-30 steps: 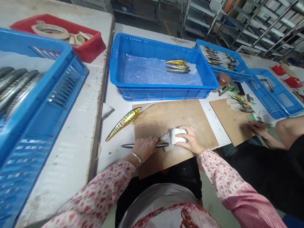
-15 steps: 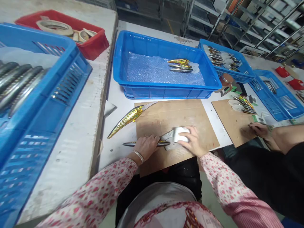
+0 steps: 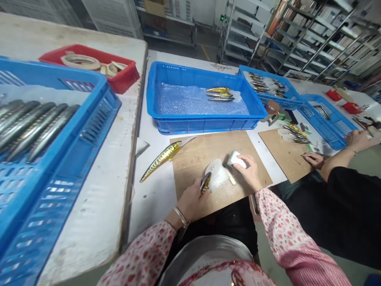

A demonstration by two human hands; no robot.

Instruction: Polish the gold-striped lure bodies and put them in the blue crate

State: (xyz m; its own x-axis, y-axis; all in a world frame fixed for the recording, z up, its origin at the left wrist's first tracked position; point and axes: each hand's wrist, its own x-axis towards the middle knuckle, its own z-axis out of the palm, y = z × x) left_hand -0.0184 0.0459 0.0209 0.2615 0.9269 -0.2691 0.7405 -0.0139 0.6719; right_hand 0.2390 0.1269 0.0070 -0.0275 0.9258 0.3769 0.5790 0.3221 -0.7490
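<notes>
My left hand is closed around a dark and gold fishing lure, its tail end hidden by my palm. The lure's broad, clear-whitish lip faces up over the brown cardboard sheet. In my right hand is a small white block with a greenish side, held just right of the lip and apart from it. A short pale stick shows between the lip and my right hand. Up and left of my left hand, a large gold lure lies with its lip over the cardboard edge.
Behind the cardboard stands a blue bin with bubble wrap and three lures. At left are a blue crate of silvery lures and a red tray with tape rolls. A co-worker's hands are at right, beside another cardboard sheet.
My left hand has turned the lure so its lip faces up, and moved slightly nearer my body. My right hand has drawn the white block away from the lip, to the right.
</notes>
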